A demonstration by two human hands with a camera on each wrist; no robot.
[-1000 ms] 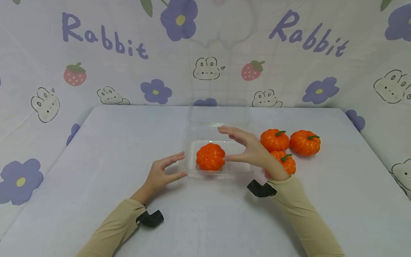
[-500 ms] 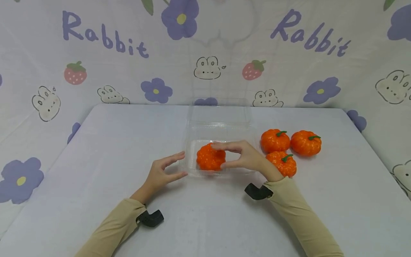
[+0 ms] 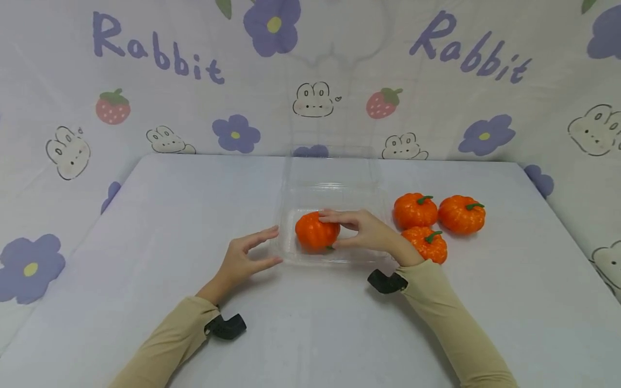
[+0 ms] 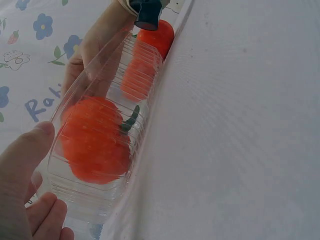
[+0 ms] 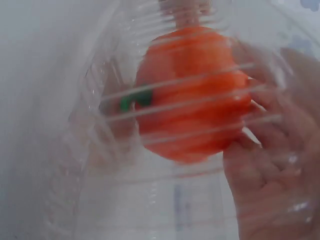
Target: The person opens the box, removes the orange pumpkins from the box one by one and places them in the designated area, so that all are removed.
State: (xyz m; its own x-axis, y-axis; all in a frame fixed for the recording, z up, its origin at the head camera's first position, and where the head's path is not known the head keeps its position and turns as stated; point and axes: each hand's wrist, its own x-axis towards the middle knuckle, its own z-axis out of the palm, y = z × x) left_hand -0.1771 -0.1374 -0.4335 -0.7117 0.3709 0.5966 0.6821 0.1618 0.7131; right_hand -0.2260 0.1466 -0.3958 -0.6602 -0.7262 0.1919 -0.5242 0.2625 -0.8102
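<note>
An orange toy pumpkin [image 3: 314,231] lies tipped in the clear plastic clamshell box [image 3: 310,261], its green stem [image 5: 137,98] pointing down and toward the near side. My right hand [image 3: 371,233] holds this pumpkin from the right, fingertips over its top and thumb low by the stem. At the box's left end is my left hand [image 3: 241,258], thumb and fingers spread fairly straight; in the left wrist view its thumb [image 4: 35,145] touches the rim. Ridged plastic blurs the pumpkin in the right wrist view.
The box's clear lid [image 3: 332,171] stands raised at the back. Three more pumpkins sit right of the box: one near the right wrist [image 3: 427,245], one behind it [image 3: 414,210], one farther right [image 3: 462,214]. A printed cloth [image 3: 310,64] hangs behind the white table [image 3: 301,328].
My right hand has come down onto the pumpkin in the box and taken hold of it. The pumpkin has turned, so its stem now shows at the lower right. My left hand stays put.
</note>
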